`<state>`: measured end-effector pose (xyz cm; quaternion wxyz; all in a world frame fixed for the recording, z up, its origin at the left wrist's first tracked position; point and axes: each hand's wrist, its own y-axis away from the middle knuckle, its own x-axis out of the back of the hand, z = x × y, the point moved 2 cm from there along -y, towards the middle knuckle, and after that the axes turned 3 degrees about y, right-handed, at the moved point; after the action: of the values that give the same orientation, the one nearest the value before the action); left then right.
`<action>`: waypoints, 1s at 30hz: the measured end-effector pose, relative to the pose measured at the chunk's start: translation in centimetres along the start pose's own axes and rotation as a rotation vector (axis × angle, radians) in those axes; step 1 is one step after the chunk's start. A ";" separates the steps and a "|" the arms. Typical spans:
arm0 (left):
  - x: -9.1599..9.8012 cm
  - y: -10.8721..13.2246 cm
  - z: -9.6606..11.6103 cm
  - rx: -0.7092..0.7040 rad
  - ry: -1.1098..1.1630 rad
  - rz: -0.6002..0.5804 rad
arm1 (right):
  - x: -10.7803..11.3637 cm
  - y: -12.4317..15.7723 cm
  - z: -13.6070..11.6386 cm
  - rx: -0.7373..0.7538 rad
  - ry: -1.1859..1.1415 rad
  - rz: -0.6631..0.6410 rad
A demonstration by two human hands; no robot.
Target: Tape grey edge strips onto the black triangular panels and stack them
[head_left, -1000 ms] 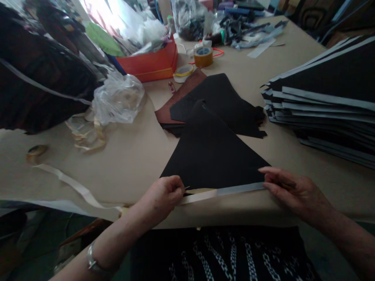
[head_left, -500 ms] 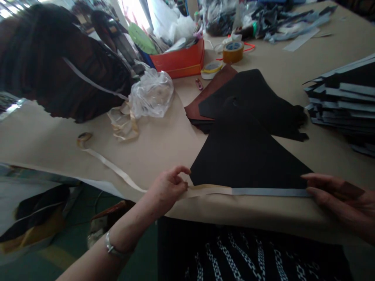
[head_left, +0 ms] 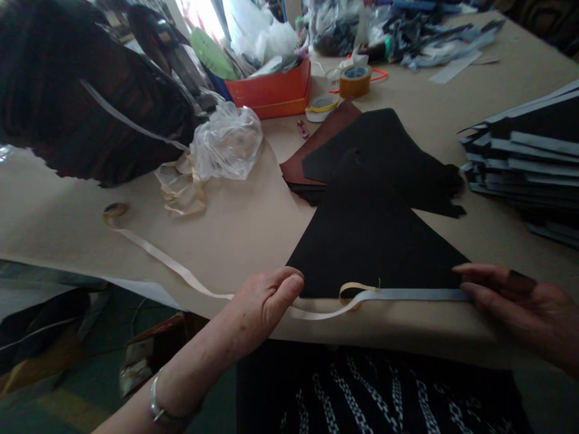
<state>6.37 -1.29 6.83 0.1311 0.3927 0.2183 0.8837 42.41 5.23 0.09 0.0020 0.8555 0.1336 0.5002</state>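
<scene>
Lying along near edge of black sheet (head_left: 371, 247), table (head_left: 226, 229) front: grey tape strip (head_left: 407, 295). Pinching its cream liner (head_left: 181, 274) in clenched L hand (head_left: 262, 304), lifting it off adhesive; pressing R hand (head_left: 511, 301) flat, unclenched, on strip end as anchor.

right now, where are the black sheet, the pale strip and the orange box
black sheet (head_left: 371, 247), head view, middle of its top face
pale strip (head_left: 316, 314), head view, loose stretch off the sheet's near edge
orange box (head_left: 271, 96), head view, its front wall
</scene>
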 end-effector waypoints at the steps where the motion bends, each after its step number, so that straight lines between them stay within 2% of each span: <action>1: -0.1 0.0 0.1 0.002 -0.019 -0.004 | 0.1 -0.2 -0.4 0.001 -0.030 -0.025; 4: -1.1 0.0 0.0 0.060 -0.155 -0.045 | 0.5 -0.8 -2.7 0.086 -0.112 -0.082; 6: -1.9 0.1 0.1 0.071 -0.263 -0.055 | 0.6 -1.3 -5.4 0.262 -0.108 -0.134; 9: -2.8 0.2 0.5 -0.029 -0.368 -0.032 | -0.2 -2.1 -10.0 0.543 -0.061 -0.304; 11: -3.3 0.2 0.8 -0.093 -0.416 -0.021 | -1.2 -2.9 -12.5 0.634 0.022 -0.400; 13: -3.5 0.2 1.0 -0.117 -0.447 -0.014 | -2.3 -3.8 -14.2 0.676 0.099 -0.476; 16: -3.7 0.0 1.0 -0.108 -0.453 -0.013 | -3.3 -5.1 -15.4 0.676 0.137 -0.622; 22: -3.6 0.0 0.2 -0.044 -0.328 -0.011 | -3.1 -6.7 -16.3 0.589 0.110 -0.952; 24: -3.6 0.1 -0.2 -0.037 -0.262 0.005 | -3.2 -6.8 -16.6 0.625 0.141 -0.970; 28: -3.8 0.2 -0.9 -0.052 -0.246 0.001 | -3.9 -6.7 -16.9 0.818 0.278 -0.827; 30: -3.9 0.3 -1.1 -0.051 -0.252 -0.013 | -4.3 -6.5 -16.9 0.869 0.339 -0.775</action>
<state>8.07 -3.41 3.79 0.1732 0.4960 0.1801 0.8316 24.51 8.27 3.95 -0.1867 0.5756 0.6260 0.4919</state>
